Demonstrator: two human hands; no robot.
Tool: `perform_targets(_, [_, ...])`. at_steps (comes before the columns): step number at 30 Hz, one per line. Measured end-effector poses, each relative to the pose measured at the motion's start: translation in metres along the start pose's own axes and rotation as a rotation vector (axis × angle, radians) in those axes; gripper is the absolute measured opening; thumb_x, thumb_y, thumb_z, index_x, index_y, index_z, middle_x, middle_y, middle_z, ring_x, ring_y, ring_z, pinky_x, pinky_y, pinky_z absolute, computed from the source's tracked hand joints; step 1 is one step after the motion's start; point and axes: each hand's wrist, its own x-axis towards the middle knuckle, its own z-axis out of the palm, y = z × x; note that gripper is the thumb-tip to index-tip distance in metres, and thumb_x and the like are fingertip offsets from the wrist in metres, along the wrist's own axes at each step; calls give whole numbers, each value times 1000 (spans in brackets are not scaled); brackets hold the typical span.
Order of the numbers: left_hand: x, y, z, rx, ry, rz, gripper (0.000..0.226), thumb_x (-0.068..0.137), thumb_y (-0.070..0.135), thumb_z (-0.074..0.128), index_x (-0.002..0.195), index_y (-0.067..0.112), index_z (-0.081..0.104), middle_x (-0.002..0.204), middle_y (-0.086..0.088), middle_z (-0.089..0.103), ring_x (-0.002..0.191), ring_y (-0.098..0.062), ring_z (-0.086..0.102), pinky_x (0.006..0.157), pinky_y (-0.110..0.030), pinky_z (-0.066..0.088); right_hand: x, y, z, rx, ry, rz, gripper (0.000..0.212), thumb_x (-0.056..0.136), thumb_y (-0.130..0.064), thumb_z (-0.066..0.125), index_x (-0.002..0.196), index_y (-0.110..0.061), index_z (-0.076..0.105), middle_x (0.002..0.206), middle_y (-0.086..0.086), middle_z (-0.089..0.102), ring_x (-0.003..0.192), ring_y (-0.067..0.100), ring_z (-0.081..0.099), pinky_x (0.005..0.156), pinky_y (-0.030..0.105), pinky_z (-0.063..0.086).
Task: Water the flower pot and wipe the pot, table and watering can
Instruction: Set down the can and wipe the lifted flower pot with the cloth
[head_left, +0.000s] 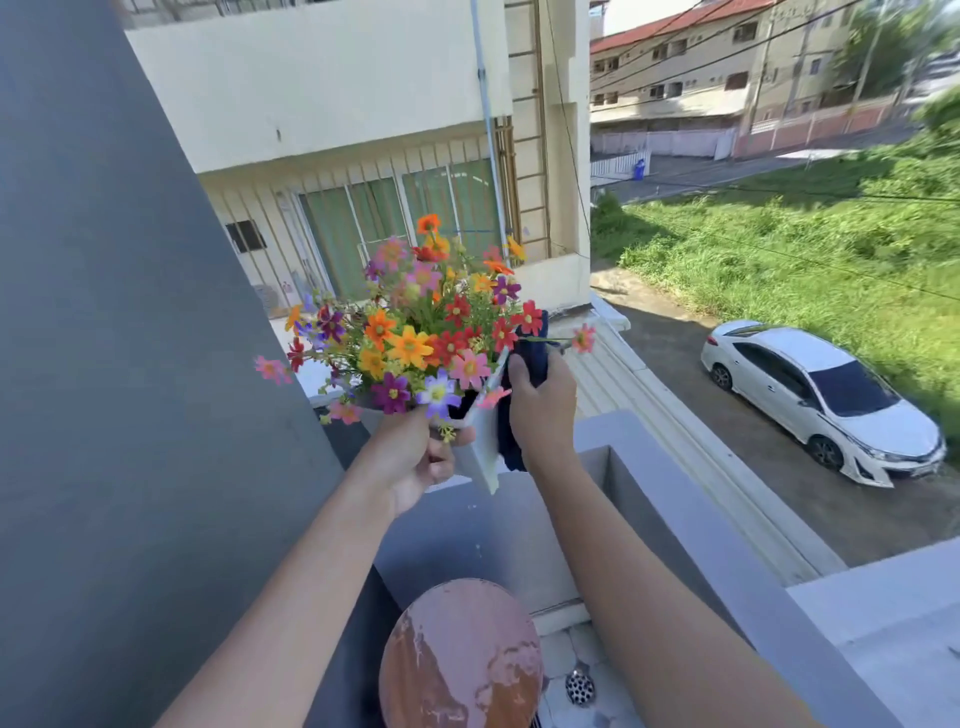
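- The flower pot (480, 441) is off the table (462, 660), lifted in front of the person at chest height and tipped, out above the balcony wall (670, 478).
- The left hand (415, 457) is closed around the pot's lower corner, fingers curled under it, taking the weight.
- The right hand (540, 410) is clamped on a dark blue cloth (535, 353), pressing it flat against the pot's pale side near the rim; the thumb lies on top of the cloth.
- The pot looks small, square-sided and stiff, probably light plastic. One hand seems to carry it easily, so I'd guess there is little weight in it.
- Its smooth wall could be slippery, more so if wet, so a grip under the base corner looks wiser than pinching the sides.
- The flowers (415, 332) spread wide on thin stems that would bend easily; hold the pot, never the stems.
- The cloth is soft and bunches in the fist, so it should follow edges and corners readily.
- A slip here could send the pot over the wall to the ground far below.
- The round, worn pinkish table sits low, beneath the arms.
- No watering can is in view.
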Motion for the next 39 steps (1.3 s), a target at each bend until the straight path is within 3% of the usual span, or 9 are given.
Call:
perform_targets(5, [16, 5, 0, -51, 20, -30, 25, 111, 20, 34, 121, 21, 56, 100, -21, 72, 48, -6, 35, 43, -21, 21, -46, 2, -13, -29, -254, -104, 13, 97, -20, 62, 88, -19, 53, 77, 2, 53, 70, 20, 46, 66, 40, 37])
perform_targets(9, [21, 6, -5, -66, 8, -76, 22, 109, 19, 35, 118, 18, 56, 103, -20, 71, 47, -4, 35, 43, -19, 20, -75, 25, -20, -79, -335, -130, 7, 95, -16, 63, 96, -22, 59, 88, -4, 61, 81, 19, 54, 73, 40, 42])
perform_targets(15, [19, 4, -4, -138, 32, -85, 28, 111, 16, 29, 130, 18, 49, 116, -26, 71, 47, -6, 33, 41, -20, 22, -90, 47, -28, -98, -266, 120, 14, 97, -21, 63, 87, -22, 53, 79, 0, 59, 72, 20, 52, 71, 43, 41])
perform_targets(23, [7, -6, -1, -109, 15, -53, 47, 95, -7, 22, 122, 8, 56, 93, -21, 70, 48, -11, 32, 42, -23, 23, -46, -9, -16, 231, -174, 197, 16, 103, -19, 63, 100, -4, 59, 84, 8, 63, 72, 17, 60, 67, 34, 50])
perform_targets(25, [4, -7, 0, -106, -4, -71, 36, 97, -5, 32, 119, 8, 57, 91, -18, 70, 48, -9, 32, 42, -22, 22, -31, -20, -13, 317, -141, 216, 15, 104, -19, 64, 105, -5, 60, 88, 10, 65, 75, 21, 64, 69, 36, 53])
perform_targets(27, [2, -6, 1, -96, -9, -97, 28, 99, 0, 39, 121, 10, 52, 95, -16, 71, 48, -7, 30, 41, -22, 20, -17, -22, -12, 298, -124, 209, 12, 104, -21, 63, 109, -11, 65, 94, 9, 69, 83, 21, 67, 74, 36, 54])
perform_targets(29, [2, -8, 3, -107, 19, -116, 42, 96, -5, 26, 129, 10, 47, 97, -21, 72, 48, -9, 29, 40, -23, 20, -2, -22, -13, 319, -87, 263, 17, 103, -27, 65, 112, -13, 64, 98, 9, 70, 87, 24, 67, 77, 39, 54])
perform_targets(32, [-6, -9, 5, -101, 5, -129, 38, 101, 1, 21, 119, 14, 52, 95, -21, 72, 48, -9, 28, 39, -22, 19, 18, -19, -16, 318, -8, 329, 25, 101, -35, 69, 121, -21, 62, 106, 8, 72, 95, 27, 69, 82, 42, 56])
perform_targets(39, [-6, -6, 5, -106, -55, -144, 41, 99, 0, 23, 119, 12, 57, 100, -18, 74, 45, -6, 31, 37, -22, 19, 17, -9, -28, 148, -16, 212, 14, 103, -31, 61, 112, -20, 61, 100, 5, 66, 94, 27, 63, 81, 43, 51])
